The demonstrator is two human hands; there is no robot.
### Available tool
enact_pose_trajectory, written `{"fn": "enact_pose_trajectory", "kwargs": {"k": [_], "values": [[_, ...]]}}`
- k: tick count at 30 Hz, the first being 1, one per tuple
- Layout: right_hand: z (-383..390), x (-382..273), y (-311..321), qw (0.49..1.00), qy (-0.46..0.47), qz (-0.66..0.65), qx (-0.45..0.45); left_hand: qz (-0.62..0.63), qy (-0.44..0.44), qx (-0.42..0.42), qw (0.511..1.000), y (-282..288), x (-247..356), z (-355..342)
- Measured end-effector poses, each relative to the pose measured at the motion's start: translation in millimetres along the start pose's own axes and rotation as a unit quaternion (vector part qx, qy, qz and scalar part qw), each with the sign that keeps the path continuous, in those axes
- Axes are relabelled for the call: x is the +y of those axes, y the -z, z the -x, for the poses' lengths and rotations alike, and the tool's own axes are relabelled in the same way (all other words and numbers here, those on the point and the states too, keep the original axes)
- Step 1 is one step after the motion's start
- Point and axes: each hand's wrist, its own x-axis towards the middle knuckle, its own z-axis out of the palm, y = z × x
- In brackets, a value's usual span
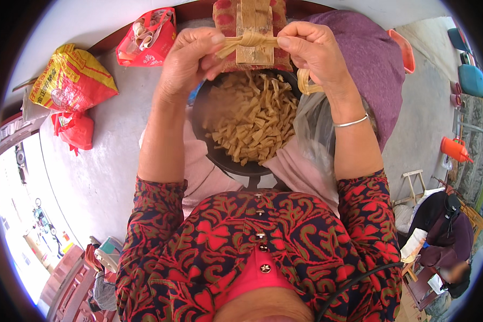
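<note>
Between my hands a tan, pliable strip (250, 39) is stretched taut, with a loop or knot bunched at its middle. My left hand (190, 56) pinches its left end between thumb and fingers. My right hand (315, 51) pinches the other end, and a loose curl of the same strip (304, 81) hangs below those fingers. Both hands are just in front of a wooden block (254, 24) on a red patterned cloth (280, 60). Below them, a round dark basin (201, 115) holds a heap of short, folded tan pieces (260, 121).
Clear plastic (317, 121) and a purple cloth (365, 64) lie on the right. Red bag (150, 43), yellow-and-red sack (72, 78) and smaller red bag (76, 129) stand left. An orange watering can (455, 149) stands far right. Another person (440, 236) sits at lower right.
</note>
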Motion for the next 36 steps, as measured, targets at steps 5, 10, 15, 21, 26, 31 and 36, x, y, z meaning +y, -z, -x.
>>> {"fn": "enact_pose_trajectory", "kwargs": {"k": [5, 10, 15, 21, 26, 31, 36], "values": [[-0.4, 10.5, -10.9, 0.995, 0.033, 0.096, 0.026, -0.48, -0.125, 0.07, 0.865, -12.6, -6.2, -7.1], [0.0, 9.8, -8.7, 0.977, 0.014, 0.21, 0.015, -0.477, 0.044, -0.065, 0.875, -16.6, -2.8, -5.9], [-20.6, 19.7, 0.4, 0.923, 0.104, 0.354, 0.107, -0.597, -0.057, 0.076, 0.796, -4.5, -14.6, -23.7], [-53.6, 38.8, 4.9, 0.885, 0.069, 0.424, 0.18, -0.615, -0.093, 0.21, 0.754, 11.3, -40.9, -49.7], [-46.5, 33.3, -6.1, 0.822, 0.026, 0.546, 0.158, -0.732, -0.02, 0.144, 0.665, 21.6, -51.5, -23.1], [-13.6, 20.5, -26.1, 0.985, -0.097, 0.013, 0.145, -0.588, 0.173, 0.132, 0.779, -64.3, 3.6, -9.0], [-9.5, 19.9, -49.9, 0.962, -0.176, -0.181, 0.102, -0.031, -0.054, 0.233, 0.97, -65.8, -54.2, -12.5]]}}
